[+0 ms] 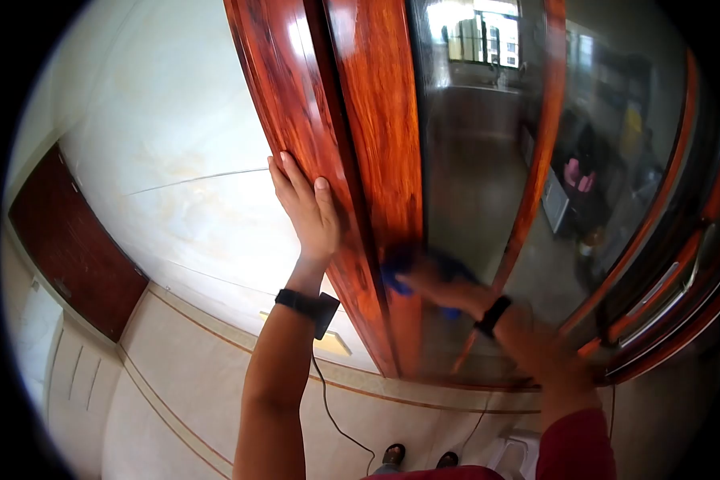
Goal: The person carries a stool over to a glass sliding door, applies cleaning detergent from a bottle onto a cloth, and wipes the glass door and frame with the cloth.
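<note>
My left hand lies with its fingers stretched out against the reddish-brown wooden door frame. Its fingertips reach the frame's left edge, beside the pale wall. Lower and to the right, my right hand is smeared by motion. It presses a dark blue cloth on the wooden stile of a glass door, near where the stile meets the glass pane. Part of the cloth is hidden under the hand, and another bit shows below it.
A black band with a boxy device and a thin cable hangs at my left wrist. A white stool stands by my feet. At far left is a dark red door. Through the glass appear a window and pink items.
</note>
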The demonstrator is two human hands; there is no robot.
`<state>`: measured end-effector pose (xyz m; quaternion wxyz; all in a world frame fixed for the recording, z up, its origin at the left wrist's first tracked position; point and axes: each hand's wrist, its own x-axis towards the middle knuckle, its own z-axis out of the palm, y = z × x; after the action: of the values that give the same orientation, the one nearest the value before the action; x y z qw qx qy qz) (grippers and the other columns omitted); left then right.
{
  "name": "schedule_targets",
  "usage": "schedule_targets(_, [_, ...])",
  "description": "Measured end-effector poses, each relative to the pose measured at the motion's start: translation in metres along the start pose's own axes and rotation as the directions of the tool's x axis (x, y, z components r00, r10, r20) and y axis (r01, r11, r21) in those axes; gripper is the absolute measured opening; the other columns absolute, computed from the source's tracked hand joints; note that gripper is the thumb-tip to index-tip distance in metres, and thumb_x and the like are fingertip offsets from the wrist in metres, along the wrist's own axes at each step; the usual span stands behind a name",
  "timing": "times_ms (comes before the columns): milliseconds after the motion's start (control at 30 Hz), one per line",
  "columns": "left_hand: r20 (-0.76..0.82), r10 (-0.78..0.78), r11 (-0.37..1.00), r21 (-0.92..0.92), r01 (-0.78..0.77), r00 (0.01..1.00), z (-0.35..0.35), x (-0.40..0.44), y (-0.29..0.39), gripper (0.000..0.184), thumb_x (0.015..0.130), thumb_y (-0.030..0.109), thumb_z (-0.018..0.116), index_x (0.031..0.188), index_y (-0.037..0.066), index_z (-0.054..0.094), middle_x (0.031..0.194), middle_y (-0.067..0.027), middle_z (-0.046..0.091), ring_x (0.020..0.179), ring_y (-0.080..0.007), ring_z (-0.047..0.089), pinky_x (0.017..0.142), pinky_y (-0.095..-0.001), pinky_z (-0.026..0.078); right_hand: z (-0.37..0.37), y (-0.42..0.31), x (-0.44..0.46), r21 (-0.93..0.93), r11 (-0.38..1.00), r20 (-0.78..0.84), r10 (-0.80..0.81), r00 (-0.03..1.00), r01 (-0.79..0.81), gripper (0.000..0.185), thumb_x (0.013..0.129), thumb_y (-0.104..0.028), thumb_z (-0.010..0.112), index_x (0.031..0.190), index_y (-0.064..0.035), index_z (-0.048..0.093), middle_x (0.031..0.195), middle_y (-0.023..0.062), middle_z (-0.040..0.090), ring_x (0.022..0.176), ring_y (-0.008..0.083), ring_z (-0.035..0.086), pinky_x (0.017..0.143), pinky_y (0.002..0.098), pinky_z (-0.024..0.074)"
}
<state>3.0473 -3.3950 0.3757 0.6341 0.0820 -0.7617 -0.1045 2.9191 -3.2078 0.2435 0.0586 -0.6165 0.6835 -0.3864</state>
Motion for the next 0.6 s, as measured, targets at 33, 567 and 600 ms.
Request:
schedule_targets(33, [0.0, -0.004, 1.0, 0.01, 0.004, 1.0, 0.001, -0.001, -0.001, 0.06, 0.102, 0.035, 0.029, 0.149, 0.002, 0.01, 0.152, -0.0261, 0.004, 0.142, -0.04, 0.008, 0.114, -0.0444, 0.01, -0.029, -0.002, 0.006, -0.345, 0.893, -0.111, -0.345, 0.932, 0.29, 0.034, 0.091, -0.02, 0.052, 0.123, -0.0091, 0.053, 0.122, 0.0108, 0.056, 0.108, 0.0256, 0.056, 0.1, 0.0372, 0.0387])
schedule_targets(567, [0.032, -0.005, 0.996, -0.086, 0.007, 0.999, 0.0, -0.001, -0.006, 0.062, 0.102, 0.034, 0.032, 0.149, 0.002, 0.008, 0.152, -0.0263, 0.001, 0.142, -0.0392, 0.006, 0.114, -0.0432, 0.008, -0.139, -0.158, 0.172, -0.85, 0.489, -0.378, -0.825, 0.421, 0.197, 0.036, 0.08, -0.017, 0.062, 0.115, -0.0065, 0.061, 0.129, 0.0069, 0.054, 0.109, 0.0238, 0.049, 0.102, 0.0448, 0.0309])
schedule_targets(600, [0.039, -0.004, 0.995, -0.095, 0.008, 0.999, -0.001, -0.001, -0.006, 0.062, 0.102, 0.034, 0.032, 0.149, 0.002, 0.007, 0.152, -0.0262, 0.0, 0.142, -0.039, 0.005, 0.114, -0.043, 0.008, -0.116, -0.144, 0.148, -0.859, 0.479, -0.348, -0.804, 0.483, 0.179, 0.037, 0.076, -0.017, 0.064, 0.11, -0.0021, 0.062, 0.123, 0.008, 0.057, 0.096, 0.0233, 0.05, 0.101, 0.0445, 0.0304])
